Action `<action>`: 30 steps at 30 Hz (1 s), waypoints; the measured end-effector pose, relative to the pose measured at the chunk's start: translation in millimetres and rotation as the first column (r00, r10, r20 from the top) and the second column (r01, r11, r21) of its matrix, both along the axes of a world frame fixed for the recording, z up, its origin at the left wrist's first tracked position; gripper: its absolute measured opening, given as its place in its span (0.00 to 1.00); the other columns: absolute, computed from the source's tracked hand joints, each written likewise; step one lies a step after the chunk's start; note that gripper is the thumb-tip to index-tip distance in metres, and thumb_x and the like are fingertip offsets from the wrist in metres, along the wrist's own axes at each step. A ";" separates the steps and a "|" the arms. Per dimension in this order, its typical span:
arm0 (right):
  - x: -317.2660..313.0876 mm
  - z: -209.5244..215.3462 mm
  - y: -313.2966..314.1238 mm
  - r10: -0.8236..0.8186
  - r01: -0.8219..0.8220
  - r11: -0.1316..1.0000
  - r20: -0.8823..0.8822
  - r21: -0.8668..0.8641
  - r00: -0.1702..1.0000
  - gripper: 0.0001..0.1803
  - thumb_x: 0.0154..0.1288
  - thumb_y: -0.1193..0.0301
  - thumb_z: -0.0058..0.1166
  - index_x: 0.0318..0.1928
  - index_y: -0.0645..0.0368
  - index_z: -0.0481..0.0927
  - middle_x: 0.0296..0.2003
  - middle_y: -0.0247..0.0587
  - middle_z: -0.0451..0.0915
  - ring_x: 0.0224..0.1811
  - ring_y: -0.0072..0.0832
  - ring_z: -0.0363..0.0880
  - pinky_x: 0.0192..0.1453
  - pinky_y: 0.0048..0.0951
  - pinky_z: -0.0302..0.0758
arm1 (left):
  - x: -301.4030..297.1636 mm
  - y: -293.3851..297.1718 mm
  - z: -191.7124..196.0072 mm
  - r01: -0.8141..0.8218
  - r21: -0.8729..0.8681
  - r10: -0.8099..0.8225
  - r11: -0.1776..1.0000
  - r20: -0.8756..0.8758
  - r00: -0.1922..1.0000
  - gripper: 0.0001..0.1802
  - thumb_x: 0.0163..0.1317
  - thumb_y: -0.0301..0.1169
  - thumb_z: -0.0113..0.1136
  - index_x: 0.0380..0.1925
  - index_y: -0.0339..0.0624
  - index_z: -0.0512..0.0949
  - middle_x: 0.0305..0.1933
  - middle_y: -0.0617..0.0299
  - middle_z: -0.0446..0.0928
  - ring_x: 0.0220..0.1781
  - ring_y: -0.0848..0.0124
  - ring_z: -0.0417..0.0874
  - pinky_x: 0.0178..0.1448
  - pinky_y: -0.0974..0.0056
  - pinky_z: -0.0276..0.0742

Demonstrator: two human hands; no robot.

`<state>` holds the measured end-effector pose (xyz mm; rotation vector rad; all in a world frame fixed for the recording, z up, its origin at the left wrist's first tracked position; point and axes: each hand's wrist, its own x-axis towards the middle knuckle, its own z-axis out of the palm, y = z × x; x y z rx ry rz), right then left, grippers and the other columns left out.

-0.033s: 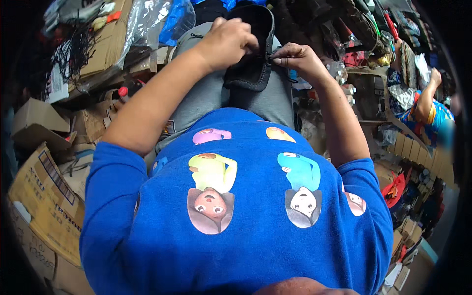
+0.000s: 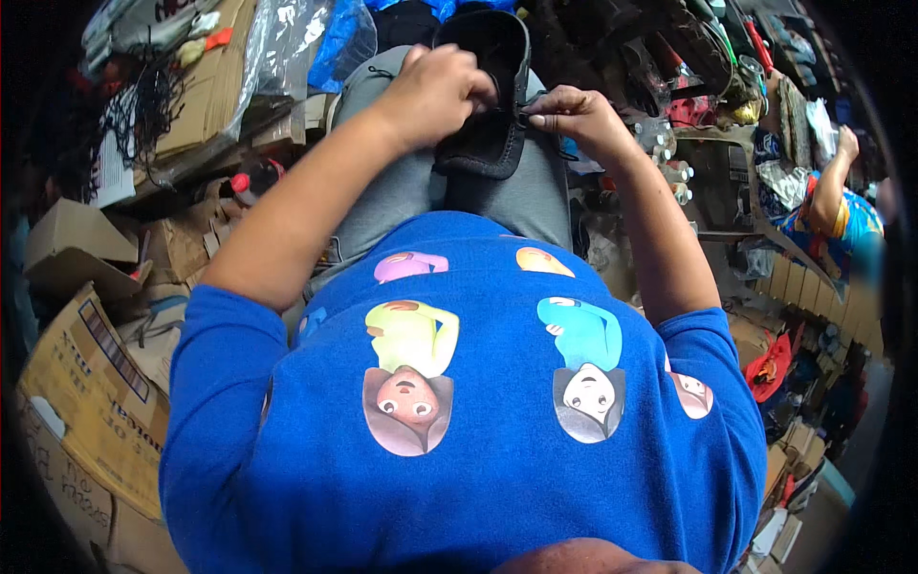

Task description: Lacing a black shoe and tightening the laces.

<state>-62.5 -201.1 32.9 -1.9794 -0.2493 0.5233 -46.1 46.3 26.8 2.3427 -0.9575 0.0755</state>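
Observation:
A black shoe upper (image 2: 483, 158) with a stitched rim lies across my lap, its open hollow facing up. My left hand (image 2: 440, 94) is over its left side, fingers curled in a pinch near the inner edge. What they hold, if anything, is too small to make out. My right hand (image 2: 574, 115) pinches the right edge of the upper between thumb and fingers. Dark grime marks those fingertips. Grey trousers (image 2: 382, 187) cover my legs beneath the upper.
Cardboard boxes (image 2: 81, 244) and a bottle with a red cap (image 2: 251, 182) are at the left. Clear plastic sheeting (image 2: 282, 48) covers cardboard at the far left. Several bottles (image 2: 674, 172) stand to the right. Another person's arm (image 2: 834, 182) shows at the far right.
My left hand has shifted slightly to the left and toward me. My right hand stays at the upper's right edge.

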 end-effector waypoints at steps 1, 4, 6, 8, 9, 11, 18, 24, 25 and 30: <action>-4.2 -3.0 -0.2 -0.026 0.025 1.000 0.026 0.017 0.999 0.08 0.57 0.76 0.63 0.39 0.59 0.85 0.35 0.30 0.80 0.39 0.17 0.77 0.44 0.19 0.73 | -9.1 -1.0 -9.9 -0.081 -0.095 0.074 0.992 -0.079 0.994 0.08 0.48 0.30 0.64 0.31 0.50 0.83 0.29 0.63 0.76 0.44 0.64 0.76 0.51 0.58 0.65; -13.9 4.6 2.8 -0.032 0.045 0.995 0.152 -0.085 0.988 0.10 0.55 0.77 0.62 0.40 0.57 0.85 0.33 0.29 0.79 0.38 0.17 0.77 0.43 0.20 0.73 | -29.2 -2.3 -11.6 -0.135 -0.115 0.126 0.984 -0.083 0.989 0.07 0.51 0.32 0.62 0.31 0.56 0.85 0.31 0.66 0.77 0.45 0.65 0.76 0.52 0.55 0.63; -14.6 13.4 5.3 0.003 0.050 0.977 0.247 -0.209 0.969 0.12 0.54 0.79 0.62 0.41 0.55 0.85 0.32 0.30 0.79 0.37 0.17 0.77 0.42 0.21 0.73 | -27.0 1.3 -12.1 -0.139 -0.099 0.133 0.985 -0.067 0.989 0.08 0.51 0.31 0.62 0.31 0.56 0.85 0.31 0.67 0.77 0.45 0.65 0.75 0.52 0.56 0.62; -14.2 18.8 6.1 0.080 0.031 0.953 0.349 -0.301 0.934 0.15 0.53 0.79 0.61 0.42 0.51 0.86 0.30 0.30 0.76 0.35 0.18 0.77 0.40 0.22 0.73 | -25.2 4.4 -9.6 -0.147 -0.087 0.143 0.985 -0.049 0.989 0.08 0.51 0.31 0.62 0.32 0.57 0.85 0.31 0.69 0.77 0.44 0.66 0.75 0.52 0.57 0.61; -13.1 20.8 5.3 0.132 0.011 0.941 0.394 -0.339 0.910 0.15 0.53 0.79 0.61 0.42 0.50 0.86 0.29 0.30 0.75 0.34 0.19 0.76 0.38 0.24 0.73 | -24.0 5.5 -5.7 -0.133 -0.042 0.134 0.990 0.027 0.991 0.09 0.50 0.29 0.63 0.33 0.55 0.84 0.32 0.68 0.76 0.44 0.66 0.75 0.51 0.58 0.62; -13.6 21.4 4.1 0.134 0.013 0.938 0.398 -0.345 0.907 0.14 0.54 0.78 0.61 0.42 0.50 0.86 0.28 0.30 0.74 0.33 0.20 0.76 0.38 0.24 0.73 | -23.0 5.4 4.4 -0.116 0.006 0.115 0.993 0.105 0.988 0.11 0.50 0.28 0.63 0.35 0.53 0.83 0.33 0.68 0.76 0.43 0.66 0.75 0.50 0.59 0.63; -7.8 16.3 -1.4 0.076 -0.055 0.989 0.155 -0.135 0.985 0.13 0.56 0.76 0.61 0.44 0.53 0.85 0.29 0.31 0.74 0.36 0.20 0.75 0.42 0.22 0.71 | -12.0 5.9 4.7 -0.084 -0.020 0.084 0.996 0.024 0.996 0.11 0.49 0.28 0.63 0.33 0.55 0.84 0.31 0.67 0.77 0.42 0.66 0.75 0.50 0.60 0.63; 0.0 1.7 -10.1 0.100 -0.097 0.995 0.081 -0.038 0.992 0.13 0.57 0.71 0.61 0.45 0.52 0.85 0.33 0.34 0.78 0.39 0.24 0.75 0.47 0.25 0.70 | -6.2 11.6 -10.8 -0.042 -0.090 0.033 0.995 -0.095 0.995 0.11 0.49 0.29 0.63 0.34 0.54 0.85 0.29 0.68 0.78 0.41 0.68 0.75 0.49 0.63 0.67; 0.1 2.3 -9.9 0.102 -0.099 0.994 0.080 -0.038 0.992 0.13 0.57 0.71 0.61 0.45 0.52 0.85 0.33 0.34 0.78 0.39 0.24 0.75 0.47 0.25 0.70 | -5.0 11.7 -11.2 -0.036 -0.104 0.024 0.994 -0.121 0.992 0.11 0.49 0.29 0.63 0.34 0.54 0.85 0.29 0.68 0.78 0.41 0.69 0.75 0.48 0.64 0.67; 0.1 -3.7 -8.8 0.070 -0.071 0.996 0.015 0.056 0.997 0.13 0.57 0.71 0.62 0.45 0.56 0.85 0.36 0.33 0.80 0.41 0.22 0.77 0.48 0.23 0.71 | -4.5 10.6 -13.5 -0.043 -0.121 0.020 0.992 -0.189 0.982 0.10 0.50 0.29 0.63 0.34 0.53 0.85 0.32 0.68 0.80 0.42 0.69 0.75 0.50 0.63 0.67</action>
